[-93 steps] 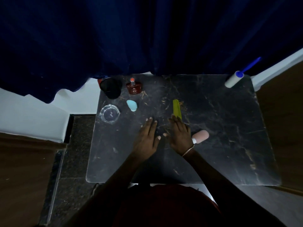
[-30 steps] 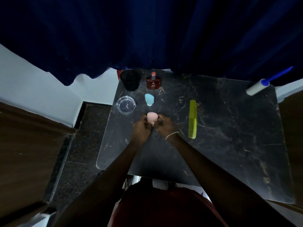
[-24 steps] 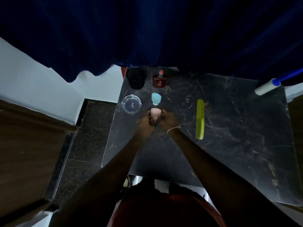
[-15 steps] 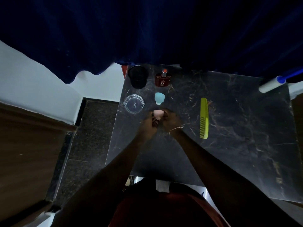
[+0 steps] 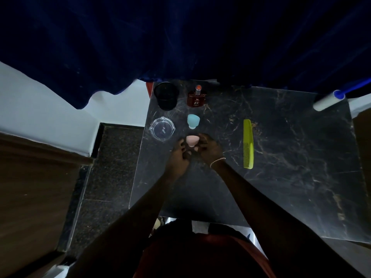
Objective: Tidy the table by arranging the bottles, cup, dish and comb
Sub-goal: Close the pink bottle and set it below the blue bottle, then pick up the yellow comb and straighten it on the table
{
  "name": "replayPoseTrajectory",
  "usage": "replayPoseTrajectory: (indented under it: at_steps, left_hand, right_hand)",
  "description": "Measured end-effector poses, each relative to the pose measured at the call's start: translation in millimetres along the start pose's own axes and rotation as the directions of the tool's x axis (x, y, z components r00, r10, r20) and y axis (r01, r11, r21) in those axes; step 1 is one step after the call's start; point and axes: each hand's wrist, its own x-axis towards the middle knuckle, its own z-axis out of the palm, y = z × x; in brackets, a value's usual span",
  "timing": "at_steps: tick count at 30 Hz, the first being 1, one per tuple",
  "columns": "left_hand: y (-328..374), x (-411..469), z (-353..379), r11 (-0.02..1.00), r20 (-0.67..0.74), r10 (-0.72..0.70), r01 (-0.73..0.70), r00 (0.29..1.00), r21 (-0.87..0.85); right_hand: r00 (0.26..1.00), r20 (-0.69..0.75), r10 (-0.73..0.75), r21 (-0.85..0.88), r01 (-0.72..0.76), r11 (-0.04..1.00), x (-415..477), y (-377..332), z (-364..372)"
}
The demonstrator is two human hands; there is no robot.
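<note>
A small pink bottle (image 5: 192, 139) stands upright on the dark marble table (image 5: 281, 187), just in front of a light blue bottle (image 5: 193, 121). My left hand (image 5: 180, 157) and my right hand (image 5: 209, 149) close on the pink bottle from either side, fingers at its lower part. A red-brown perfume bottle (image 5: 196, 98) and a black cup (image 5: 166, 97) stand at the table's far left edge. The clear glass dish (image 5: 162, 131) sits in front of the cup. A yellow-green comb (image 5: 248, 143) lies lengthwise to the right of my hands.
A white lint roller with a blue handle (image 5: 327, 100) lies at the table's far right corner. A dark blue curtain (image 5: 180, 37) hangs behind the table. Granite floor (image 5: 104, 177) and a white wall lie off the left edge.
The pink bottle, earlier lying on its side by my right hand, now stands in line with the blue bottle. The comb lies free to the right. Over the last second my hands stayed on the pink bottle.
</note>
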Motion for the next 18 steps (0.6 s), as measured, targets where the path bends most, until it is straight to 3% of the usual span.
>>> replayPoseTrajectory:
  at_steps: [3, 7, 9, 13, 18]
  left_hand:
    - [-8.1, -13.3, 7.1, 0.994, -0.114, -0.106, 0.100, 0.988, -0.053]
    - [-12.2, -32.7, 29.7, 0.975, -0.130, -0.180, 0.159, 0.975, -0.156]
    - [-10.1, -37.9, 42.5, 0.963, -0.100, -0.204, 0.182, 0.974, -0.196]
    - [7.7, -40.8, 70.0, 0.958, -0.022, -0.211, 0.202, 0.977, -0.204]
    - [47.5, -32.9, 113.3, 0.986, 0.208, -0.102, 0.127, 0.973, -0.112]
  right_hand:
    - [0.999, 0.013, 0.031, -0.005, -0.031, 1.000, -14.5, 12.2, -12.1]
    - [0.994, -0.103, -0.033, -0.237, 0.008, 0.971, -36.8, 41.5, -40.0]
    - [0.982, -0.186, -0.036, -0.276, -0.017, 0.961, -48.3, 57.9, -56.4]
    - [0.927, -0.363, 0.097, -0.180, -0.172, 0.968, -63.1, 84.9, -89.2]
    - [0.932, -0.323, 0.163, -0.277, -0.258, 0.926, -50.2, 94.9, -122.6]
